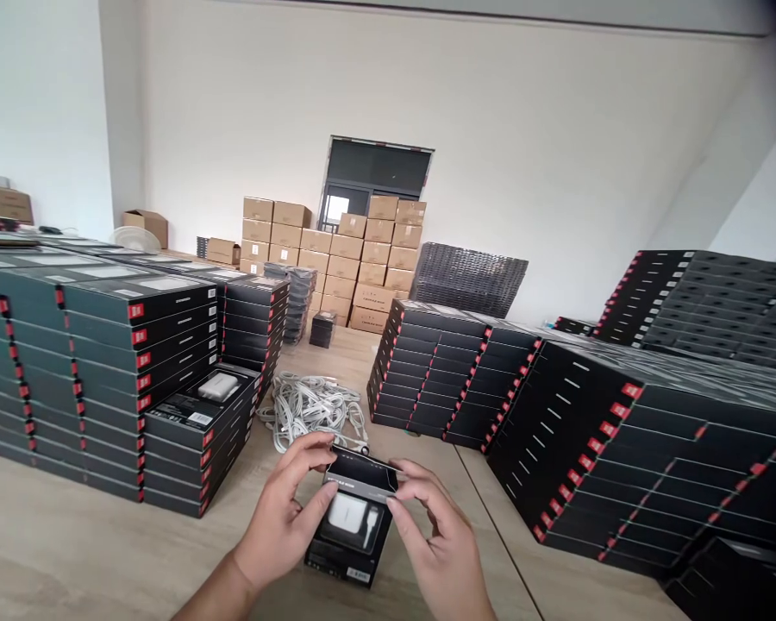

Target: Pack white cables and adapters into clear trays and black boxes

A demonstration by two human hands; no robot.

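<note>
Between my hands a black charger box point(352, 552) stands on the table, its top end open. The printed front shows a white charger and a cable plug. My left hand point(289, 504) grips the box's upper left edge with thumb and fingers. On the opposite side, my right hand point(436, 535) pinches the upper right edge near the raised flap. What lies inside the box is hidden. Just behind it is a tangled heap of white cables point(310, 407). A white charger point(218, 385) rests on a low stack of black boxes point(187, 431) to the left.
Tall stacks of black boxes with red marks flank me on the left point(97, 362) and the right point(453, 371). Brown cartons point(342, 267) are piled at the back wall, beside stacked black trays point(469, 280). A seam point(491, 522) runs across the wooden tabletop point(103, 561).
</note>
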